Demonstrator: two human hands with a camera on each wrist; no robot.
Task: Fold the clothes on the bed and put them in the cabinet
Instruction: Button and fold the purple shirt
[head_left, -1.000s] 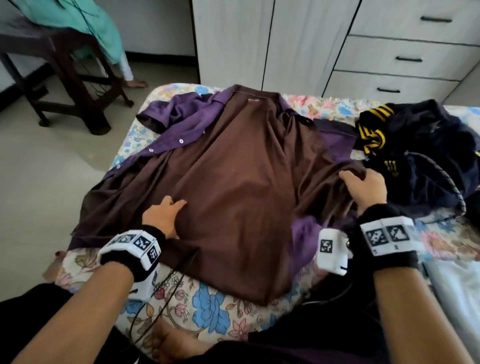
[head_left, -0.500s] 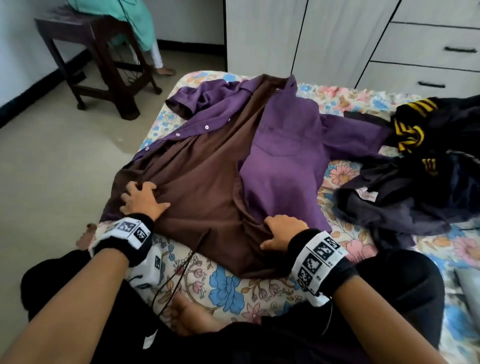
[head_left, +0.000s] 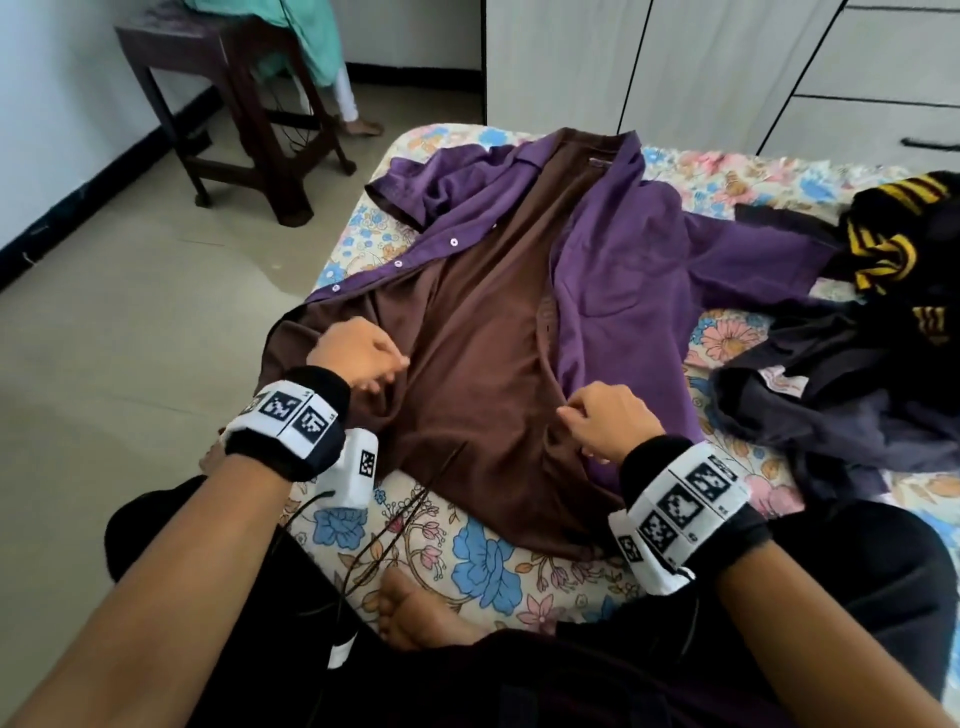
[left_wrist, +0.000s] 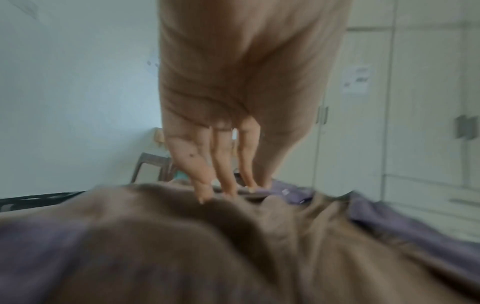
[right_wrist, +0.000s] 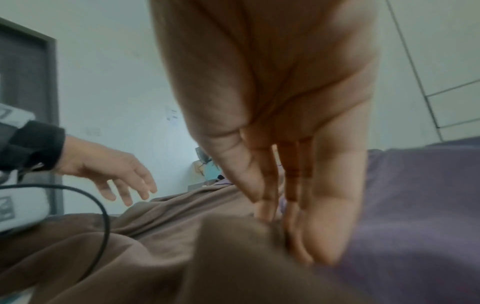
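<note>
Two shirts fill mid-frame on the bed (head_left: 483, 561): purple shirt (head_left: 623, 270) under brown shirt (head_left: 478, 364). Left hand (head_left: 353, 358) hovers relaxed, right hand (head_left: 608, 421) presses flat on the fold. I'd smooth that crease before folding the left side.

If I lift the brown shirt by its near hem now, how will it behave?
The brown shirt will probably sag limply; it already lies in soft wrinkles. It may drag the purple shirt, which overlaps it. It looks light, thin fabric.

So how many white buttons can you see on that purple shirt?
3, in a row along the purple shirt's left front edge. More may be hidden in folds.
</note>
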